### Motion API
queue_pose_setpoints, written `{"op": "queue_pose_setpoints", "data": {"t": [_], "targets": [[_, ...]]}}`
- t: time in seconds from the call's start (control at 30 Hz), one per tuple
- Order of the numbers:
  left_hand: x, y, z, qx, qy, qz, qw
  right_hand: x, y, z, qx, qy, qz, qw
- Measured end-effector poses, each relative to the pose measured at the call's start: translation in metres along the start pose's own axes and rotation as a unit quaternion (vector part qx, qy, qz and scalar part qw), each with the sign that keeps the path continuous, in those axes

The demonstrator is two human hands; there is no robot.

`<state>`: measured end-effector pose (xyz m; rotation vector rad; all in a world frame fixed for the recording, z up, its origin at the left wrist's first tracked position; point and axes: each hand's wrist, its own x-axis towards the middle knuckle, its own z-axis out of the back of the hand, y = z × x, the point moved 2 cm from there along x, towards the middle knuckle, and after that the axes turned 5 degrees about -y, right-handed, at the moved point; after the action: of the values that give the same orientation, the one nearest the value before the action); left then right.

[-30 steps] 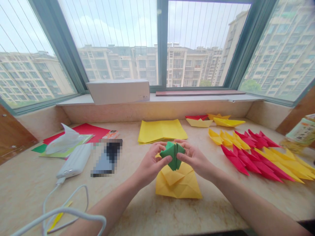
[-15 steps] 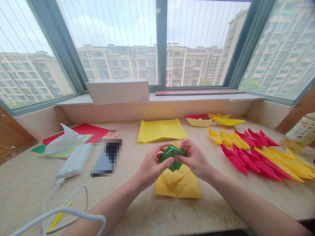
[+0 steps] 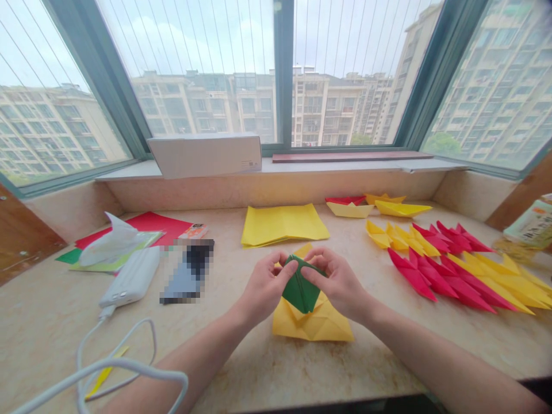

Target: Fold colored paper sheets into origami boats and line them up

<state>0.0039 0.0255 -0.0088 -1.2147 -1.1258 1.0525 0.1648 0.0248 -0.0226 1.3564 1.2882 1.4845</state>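
At the far left of the surface (image 3: 47, 310), a white cable (image 3: 116, 368) loops in front of a power bank (image 3: 130, 284). Behind it, a tissue packet (image 3: 106, 244) lies on red paper (image 3: 150, 224). Beside these sits a pixelated object (image 3: 187, 270), too blurred to tell. The left hand (image 3: 263, 290) pinches one side of a green paper fold (image 3: 301, 290) with curled fingers (image 3: 282, 267). The right hand (image 3: 340, 282) holds the other side, its fingers (image 3: 317, 270) closed on the paper. The fold is held over a folded yellow sheet (image 3: 313, 325), with a flat yellow stack (image 3: 282, 225) farther back. Further right, red and yellow folded pieces (image 3: 448, 276) lie in overlapping rows, and a labelled container (image 3: 528, 227) stands at the edge.
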Motion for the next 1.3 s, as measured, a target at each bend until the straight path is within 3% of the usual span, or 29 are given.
{"op": "queue_pose_setpoints", "data": {"t": [0.13, 0.27, 0.33, 0.4, 0.5, 0.6, 0.7, 0.87, 1.03, 1.2, 1.3], "targets": [[0.003, 0.002, 0.004, -0.021, -0.022, 0.018, 0.999, -0.003, 0.003, 0.003, -0.096, 0.041, 0.07, 0.992], [0.005, 0.004, 0.012, -0.088, -0.023, 0.059, 0.994, -0.005, 0.007, 0.008, -0.215, 0.163, 0.165, 0.949], [0.005, 0.004, 0.013, -0.079, -0.02, 0.057, 0.995, -0.004, 0.005, 0.011, -0.259, 0.17, 0.175, 0.935], [0.004, 0.004, 0.011, -0.044, -0.005, 0.056, 0.997, -0.001, 0.002, 0.013, -0.281, 0.152, 0.172, 0.932], [0.0, 0.005, 0.005, 0.004, 0.074, 0.063, 0.995, 0.002, 0.0, 0.014, -0.275, 0.129, 0.153, 0.94], [-0.004, 0.003, 0.002, 0.046, 0.122, 0.014, 0.991, 0.004, 0.003, 0.015, -0.278, 0.102, 0.121, 0.947], [-0.006, 0.002, 0.003, 0.096, 0.115, -0.04, 0.988, 0.003, 0.007, 0.015, -0.275, 0.101, 0.083, 0.953], [-0.009, 0.0, 0.001, 0.164, 0.123, -0.038, 0.978, 0.002, 0.013, 0.016, -0.257, 0.122, 0.068, 0.956], [-0.012, -0.004, -0.001, 0.163, 0.119, -0.049, 0.978, 0.001, 0.012, 0.011, -0.112, 0.166, 0.0, 0.98], [-0.007, -0.006, 0.006, 0.17, 0.016, -0.133, 0.976, 0.004, 0.009, 0.011, -0.09, 0.052, 0.011, 0.995], [-0.003, -0.001, 0.008, 0.1, -0.006, -0.119, 0.988, 0.007, 0.009, 0.017, -0.104, -0.032, 0.052, 0.993]]}}
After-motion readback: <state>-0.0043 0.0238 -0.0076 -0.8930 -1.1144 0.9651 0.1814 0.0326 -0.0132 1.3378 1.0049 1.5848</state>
